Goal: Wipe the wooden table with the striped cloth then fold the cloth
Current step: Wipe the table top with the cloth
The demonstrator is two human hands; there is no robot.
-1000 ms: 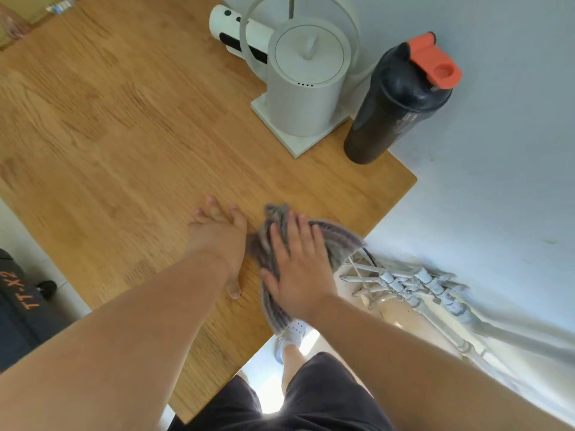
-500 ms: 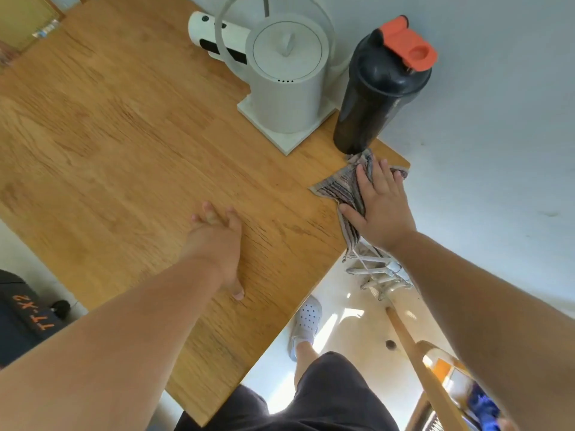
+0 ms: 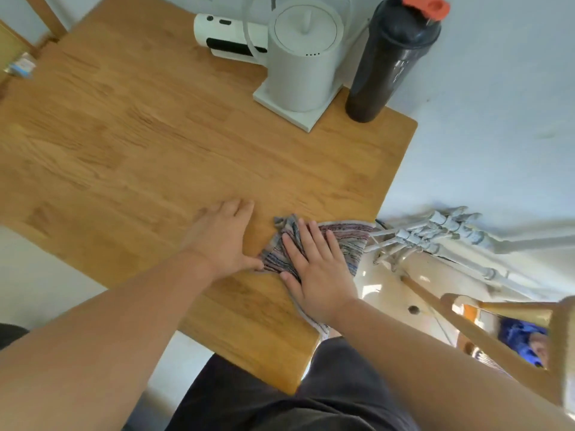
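The striped cloth [image 3: 348, 241], grey with pink and blue lines, lies bunched on the wooden table [image 3: 161, 144] by its right edge, and part of it hangs over that edge. My right hand [image 3: 314, 269] presses flat on the cloth with fingers spread. My left hand [image 3: 224, 241] rests palm down on the bare wood just left of the cloth, its thumb touching the cloth's left corner.
At the table's far right corner stand a white kettle on its base [image 3: 301, 63] and a black bottle with an orange cap [image 3: 392, 60]. A white cylinder [image 3: 227, 37] lies behind the kettle. A drying rack [image 3: 435, 237] and a wooden chair [image 3: 497, 331] stand right of the table.
My right hand has slid the cloth back from beside the black bottle along the right edge toward me, next to my left hand. My left hand stays planted.
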